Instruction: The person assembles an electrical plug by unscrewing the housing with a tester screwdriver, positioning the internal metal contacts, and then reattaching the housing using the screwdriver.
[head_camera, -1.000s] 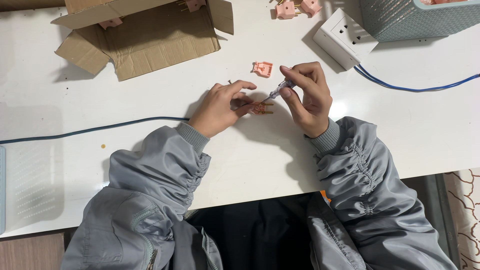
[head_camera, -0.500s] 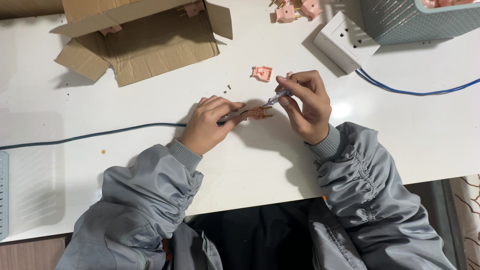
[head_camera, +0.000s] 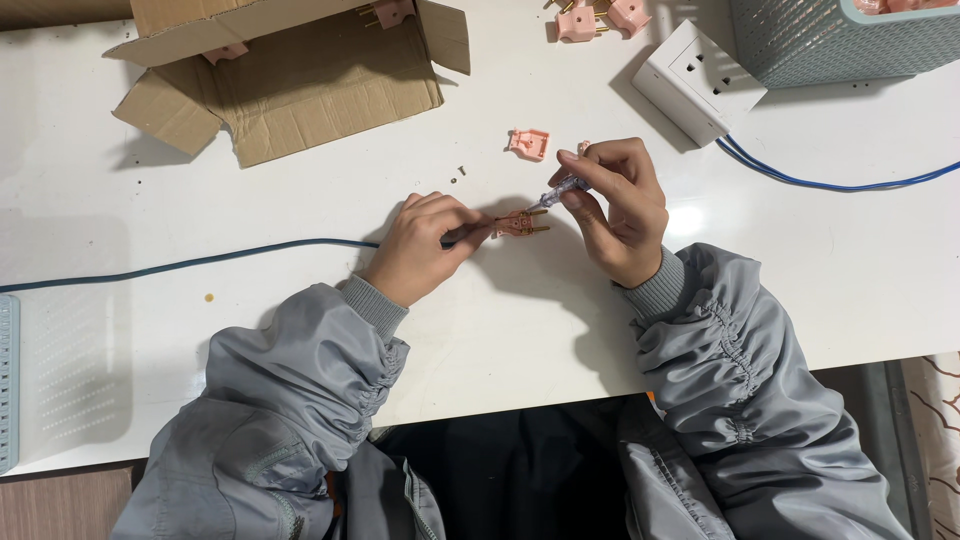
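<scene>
Left hand (head_camera: 420, 245) pins the cable and open pink plug (head_camera: 520, 223) to the table (head_camera: 500, 330), fingers pinched. Right hand (head_camera: 615, 205) grips a screwdriver (head_camera: 556, 190), tip at the plug. Looks like terminal-screw work; needs a steady tip.

Glossy white table (head_camera: 520, 330), matt cardboard box (head_camera: 300, 85)

The table (head_camera: 520, 330) is white, and so is the socket block (head_camera: 697, 80) with its 2 blue leads (head_camera: 830, 183). The plug part (head_camera: 520, 223) is pink with brass-coloured pins, like the loose pink cover (head_camera: 528, 144). The box (head_camera: 290, 75) is plain brown cardboard, the basket (head_camera: 840, 40) grey-blue mesh, both sleeves (head_camera: 300, 390) grey.
</scene>
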